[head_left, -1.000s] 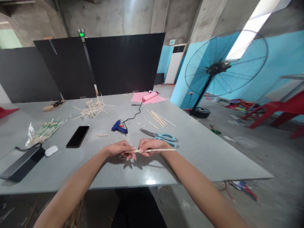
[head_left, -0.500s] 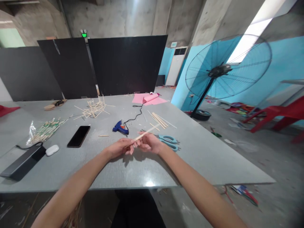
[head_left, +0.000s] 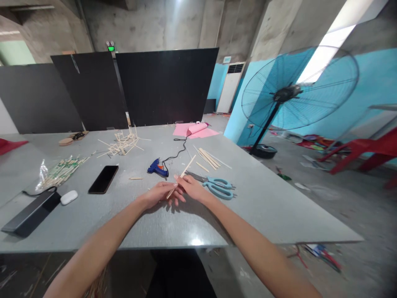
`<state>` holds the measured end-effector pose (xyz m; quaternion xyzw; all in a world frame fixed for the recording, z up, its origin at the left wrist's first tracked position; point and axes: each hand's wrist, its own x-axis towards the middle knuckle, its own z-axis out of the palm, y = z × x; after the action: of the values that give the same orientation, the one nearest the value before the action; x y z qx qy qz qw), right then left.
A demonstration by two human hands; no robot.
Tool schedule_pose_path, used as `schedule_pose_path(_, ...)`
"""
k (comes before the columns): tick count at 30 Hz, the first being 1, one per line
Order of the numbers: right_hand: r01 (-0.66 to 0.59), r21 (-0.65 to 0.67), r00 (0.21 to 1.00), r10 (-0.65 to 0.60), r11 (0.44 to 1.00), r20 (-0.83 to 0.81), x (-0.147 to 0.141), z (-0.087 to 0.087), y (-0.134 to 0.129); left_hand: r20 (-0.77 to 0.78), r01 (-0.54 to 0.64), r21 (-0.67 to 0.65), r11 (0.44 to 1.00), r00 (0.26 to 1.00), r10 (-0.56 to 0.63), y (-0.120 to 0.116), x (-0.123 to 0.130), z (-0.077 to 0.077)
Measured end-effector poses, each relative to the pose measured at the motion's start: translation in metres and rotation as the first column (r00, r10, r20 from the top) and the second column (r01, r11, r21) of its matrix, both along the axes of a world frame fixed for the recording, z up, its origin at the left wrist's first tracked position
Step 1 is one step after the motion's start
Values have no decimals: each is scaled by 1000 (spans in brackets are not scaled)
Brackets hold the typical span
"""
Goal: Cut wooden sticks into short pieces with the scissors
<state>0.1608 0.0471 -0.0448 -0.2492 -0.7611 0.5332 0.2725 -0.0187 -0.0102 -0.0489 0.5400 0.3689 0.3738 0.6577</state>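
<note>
A thin pale wooden stick slants up and away from me, its lower end showing below my fingers. My left hand pinches it near the middle, some of the fingers partly hidden. My right hand meets the left and closes on the same stick from the other side. Just beyond my right hand lie scissors with light blue handles. A blue glue gun rests past my left hand. Several flat wooden sticks lie beyond the scissors.
A tangled stick structure stands at the back left. A phone, a white earbud case, a dark box and a bag of sticks occupy the left. Pink paper lies at the far edge; a large fan stands right.
The stick has swung from a low slant to a steeper one pointing away from me. My right hand has shifted over it, uncovering more of the scissors.
</note>
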Motion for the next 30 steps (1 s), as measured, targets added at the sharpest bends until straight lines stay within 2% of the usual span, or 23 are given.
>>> schedule_pose_path(7,-86,0,996,86,996,20,-2,-2,0,7,84,-4,996,996,-84,3,-6,-2)
schedule_pose_path(15,62,132,993,-74,989,88,3,-6,5,-40,94,54,994,995,-92,-3,-8,3)
schedule_pose_path(21,34,118,996,-44,992,81,3,-5,4,-41,110,74,991,993,-107,-2,-8,2)
schedule_pose_path(30,1,132,996,-13,991,93,6,-1,2,-25,116,24,993,993,-115,-5,-8,8)
